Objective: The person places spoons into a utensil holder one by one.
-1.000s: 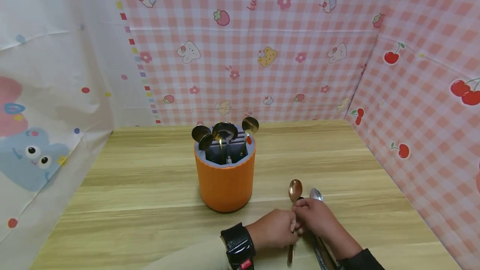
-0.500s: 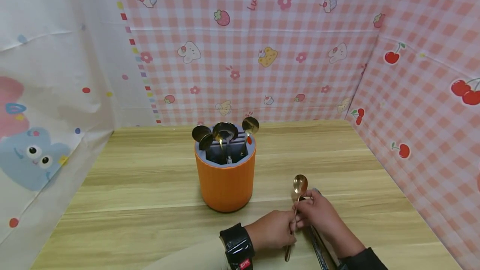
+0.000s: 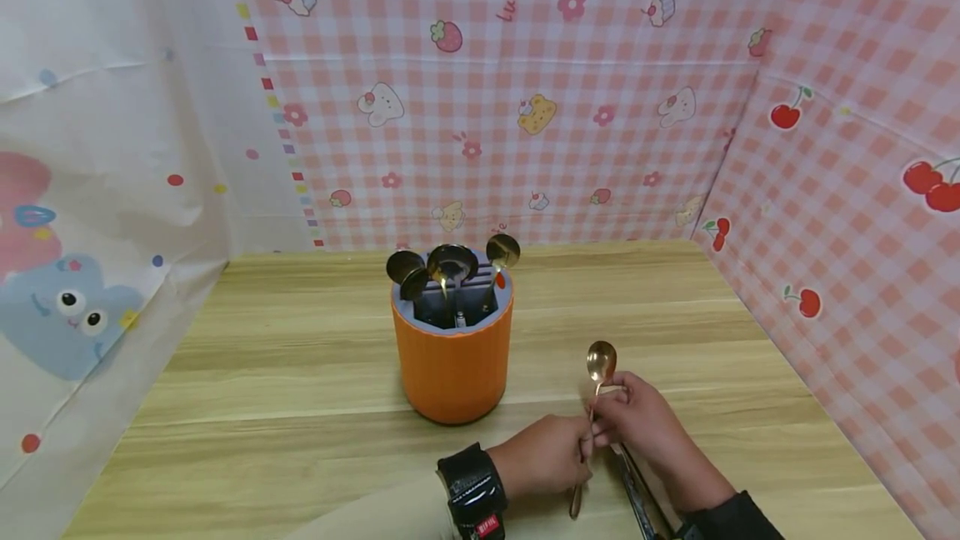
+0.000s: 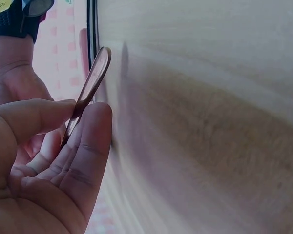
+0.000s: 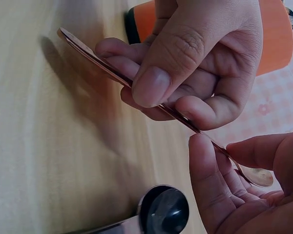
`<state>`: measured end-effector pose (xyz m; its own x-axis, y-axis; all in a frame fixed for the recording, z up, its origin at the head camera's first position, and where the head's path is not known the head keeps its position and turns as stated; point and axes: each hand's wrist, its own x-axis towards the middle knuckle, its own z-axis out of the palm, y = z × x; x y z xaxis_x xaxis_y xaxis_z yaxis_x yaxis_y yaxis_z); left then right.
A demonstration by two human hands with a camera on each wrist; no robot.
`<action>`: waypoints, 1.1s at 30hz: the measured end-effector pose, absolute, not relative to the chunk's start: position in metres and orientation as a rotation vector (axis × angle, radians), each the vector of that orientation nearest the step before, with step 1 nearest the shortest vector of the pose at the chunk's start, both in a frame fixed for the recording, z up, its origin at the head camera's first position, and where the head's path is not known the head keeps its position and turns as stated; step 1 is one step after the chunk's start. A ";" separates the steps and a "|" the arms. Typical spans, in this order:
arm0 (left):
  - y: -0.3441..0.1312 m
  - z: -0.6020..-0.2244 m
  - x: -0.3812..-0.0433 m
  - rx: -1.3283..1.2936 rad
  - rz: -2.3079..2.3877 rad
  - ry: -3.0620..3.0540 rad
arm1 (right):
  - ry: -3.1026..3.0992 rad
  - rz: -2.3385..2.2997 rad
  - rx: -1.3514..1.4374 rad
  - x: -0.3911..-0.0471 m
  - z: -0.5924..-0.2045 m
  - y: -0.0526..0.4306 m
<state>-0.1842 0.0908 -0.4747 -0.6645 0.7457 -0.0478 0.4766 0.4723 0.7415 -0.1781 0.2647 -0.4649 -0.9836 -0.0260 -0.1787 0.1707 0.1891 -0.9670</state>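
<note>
Both hands hold one copper-coloured spoon (image 3: pixel 602 361) near the front right of the table, its bowl pointing away. My left hand (image 3: pixel 543 452) pinches the handle between thumb and fingers; the handle's end (image 4: pixel 101 61) sticks out past them in the left wrist view. Higher up, just below the bowl, my right hand (image 3: pixel 637 419) pinches the neck. In the right wrist view the spoon slants over the wood, casting a shadow. Beneath the right hand lie dark, shiny utensil handles (image 3: pixel 637 490); a round metal bowl (image 5: pixel 168 212) shows close by in the right wrist view.
An orange utensil holder (image 3: pixel 452 373) with a grey divided top stands left of the hands. Several spoons and a ladle (image 3: pixel 452 263) stick up from it. Checked cloth (image 3: pixel 487 148) walls the back and right side of the wooden table (image 3: pixel 300 357).
The spoon's bowl has risen and shifted slightly right and away, with the right hand following. A silver spoon tip seen beyond the right hand earlier is now hidden. The left hand barely moved.
</note>
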 end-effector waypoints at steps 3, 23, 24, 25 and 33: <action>0.090 -0.472 -0.186 1.023 1.035 2.351 | 2.305 -1.916 0.116 -0.179 -0.462 0.264; 0.082 -0.451 -0.194 1.033 1.009 2.416 | 2.378 -1.843 0.044 -0.190 -0.433 0.257; 0.081 -0.450 -0.195 1.025 1.007 2.419 | 2.382 -1.836 0.045 -0.191 -0.431 0.256; 0.081 -0.448 -0.195 1.016 1.001 2.422 | 2.389 -1.828 0.034 -0.191 -0.430 0.256; 0.075 -0.434 -0.195 1.023 0.972 2.490 | 2.436 -1.789 -0.006 -0.195 -0.416 0.251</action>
